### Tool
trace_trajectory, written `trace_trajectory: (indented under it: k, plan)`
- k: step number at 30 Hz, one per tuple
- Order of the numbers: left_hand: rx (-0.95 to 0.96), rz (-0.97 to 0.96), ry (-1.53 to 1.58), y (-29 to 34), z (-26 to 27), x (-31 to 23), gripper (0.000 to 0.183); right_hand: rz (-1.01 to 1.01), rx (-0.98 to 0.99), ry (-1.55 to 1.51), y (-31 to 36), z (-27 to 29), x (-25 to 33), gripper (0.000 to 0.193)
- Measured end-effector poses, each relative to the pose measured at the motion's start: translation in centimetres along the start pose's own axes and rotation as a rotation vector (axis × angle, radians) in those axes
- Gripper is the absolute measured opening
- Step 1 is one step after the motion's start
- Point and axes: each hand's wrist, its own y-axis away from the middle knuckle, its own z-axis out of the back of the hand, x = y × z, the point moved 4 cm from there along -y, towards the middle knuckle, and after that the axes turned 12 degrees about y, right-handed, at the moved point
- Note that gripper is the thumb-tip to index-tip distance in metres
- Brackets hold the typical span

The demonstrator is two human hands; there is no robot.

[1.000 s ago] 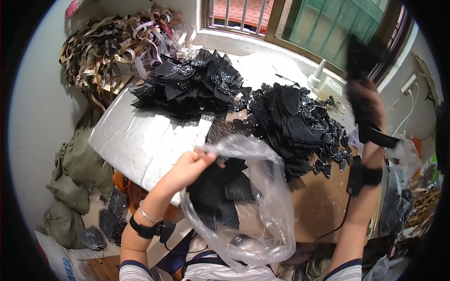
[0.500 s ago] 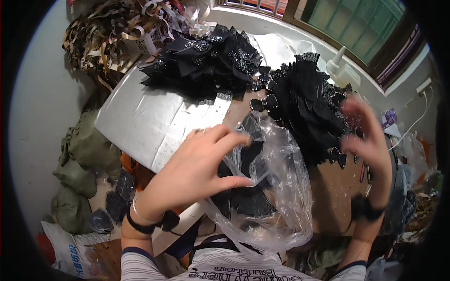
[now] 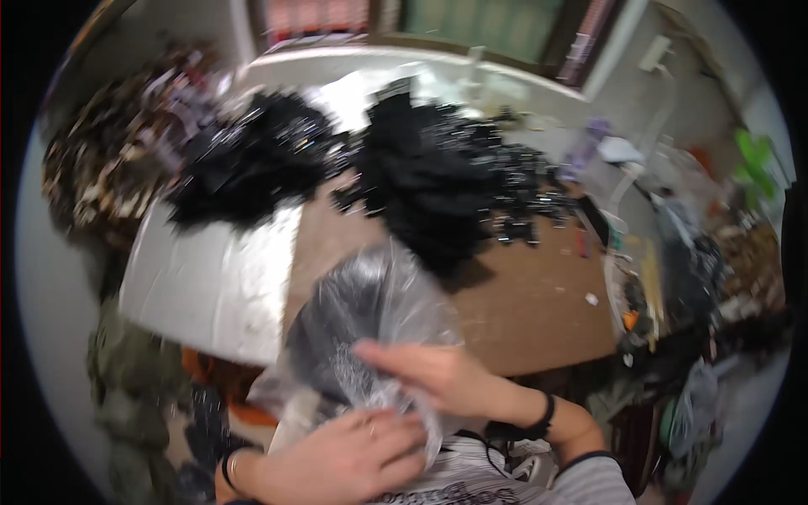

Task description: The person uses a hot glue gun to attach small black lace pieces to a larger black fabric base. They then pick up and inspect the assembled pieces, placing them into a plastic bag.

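A clear plastic bag [image 3: 412,290] with black pieces [image 3: 337,316] inside lies at the near edge of the table, close to my body. My left hand [image 3: 358,454] is closed on the gathered near end of the bag. Just above it, my right hand [image 3: 442,376] grips the bag too, its fingers reaching left across the plastic; motion blur softens their tips. Beyond the bag sit two heaps of black pieces with shiny beads, one heap [image 3: 252,160] at the left and another heap [image 3: 429,181] in the middle.
The table has a silvery sheet [image 3: 215,282] on its left and a brown board [image 3: 539,311] on its right. A pile of ribbon-like strips [image 3: 118,160] rises at the far left. Green sacks [image 3: 135,362] stand below it. Plastic bags and clutter [image 3: 699,244] fill the right side.
Both hands have come together on the bag near my body; the right one has left the black heap. The bag has moved nearer and left. The view has shifted.
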Motion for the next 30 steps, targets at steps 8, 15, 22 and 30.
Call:
trace_trajectory:
  k: [8, 15, 22, 30]
  plan:
    - [-0.897, -0.126, 0.21, -0.6, 3.0, -1.5, 0.013, -0.285, -0.407, -0.415, 8.5, 18.7, 4.3, 0.032]
    - [-0.716, 0.281, 0.452, -4.3, 0.1, 8.3, 0.014, -0.458, -1.002, -0.09, 15.2, 37.4, 2.9, 0.033]
    - [-0.569, 0.5, 0.332, -4.9, -2.4, 11.6, 0.01, -0.452, -1.183, 0.096, 9.7, 60.0, -9.1, 0.031]
    - [-0.627, 0.599, 0.271, -5.0, -2.6, 13.0, 0.009, -0.846, -0.779, 0.913, 2.7, 58.2, -22.0, 0.065]
